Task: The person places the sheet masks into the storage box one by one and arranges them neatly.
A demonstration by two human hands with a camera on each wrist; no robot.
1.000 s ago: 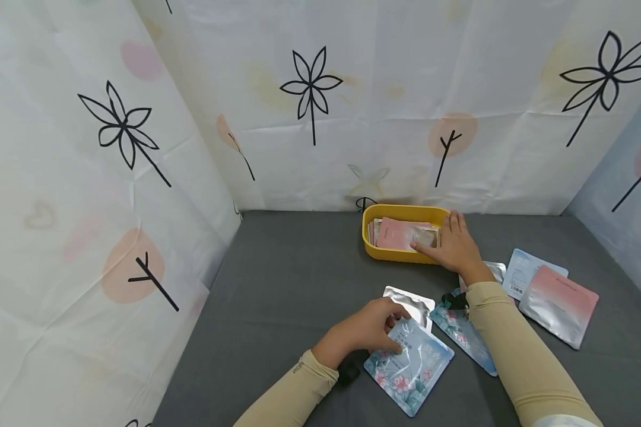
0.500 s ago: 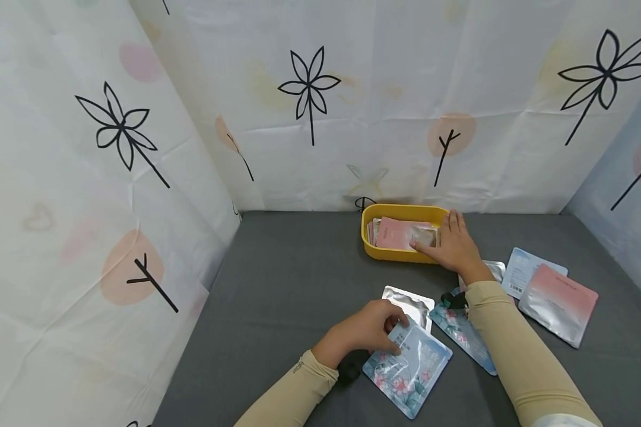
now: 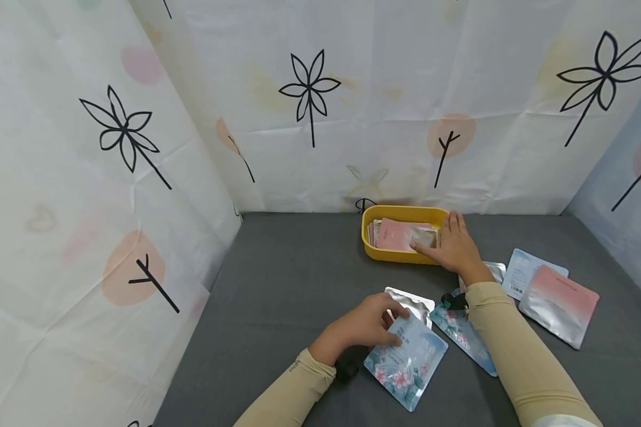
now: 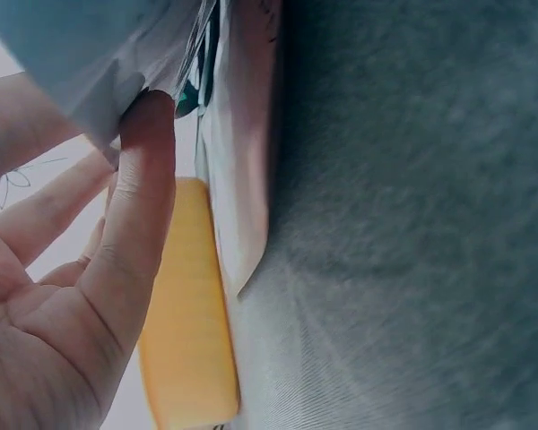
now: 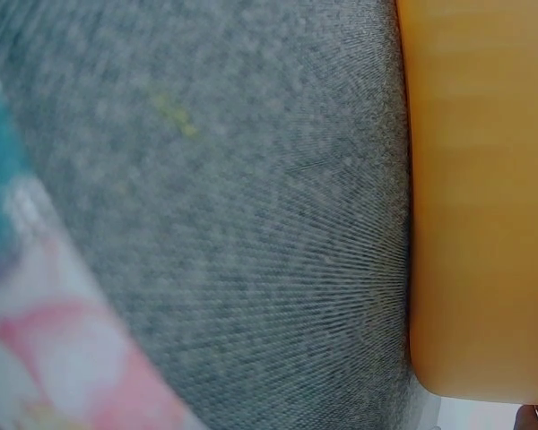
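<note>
My left hand (image 3: 365,323) pinches the top edge of a blue sheet mask packet (image 3: 408,365) with pink flowers. In the left wrist view, thumb and fingers hold a corner of this packet (image 4: 99,54), raised off the grey cloth. A silver packet (image 3: 413,303) lies just behind it, partly covered. My right hand (image 3: 456,249) rests on the right end of a yellow bin (image 3: 392,255), fingers straight at the far corner and thumb over the front rim. Inside the bin stand several packets, with a pink one (image 3: 395,234) foremost. The right wrist view shows mainly the bin's side (image 5: 484,197).
Under my right forearm lies another blue floral packet (image 3: 467,338), partly hidden. Farther right are a light blue packet (image 3: 531,270) and a pink-and-silver packet (image 3: 558,305), overlapping. A silver-edged packet (image 3: 497,271) shows behind my right wrist. A printed white cloth (image 3: 384,130) hangs behind the table.
My left hand has shifted slightly, and the blue packet's right corner has moved a little left as the packet tilts. The right hand and the bin have stayed put.
</note>
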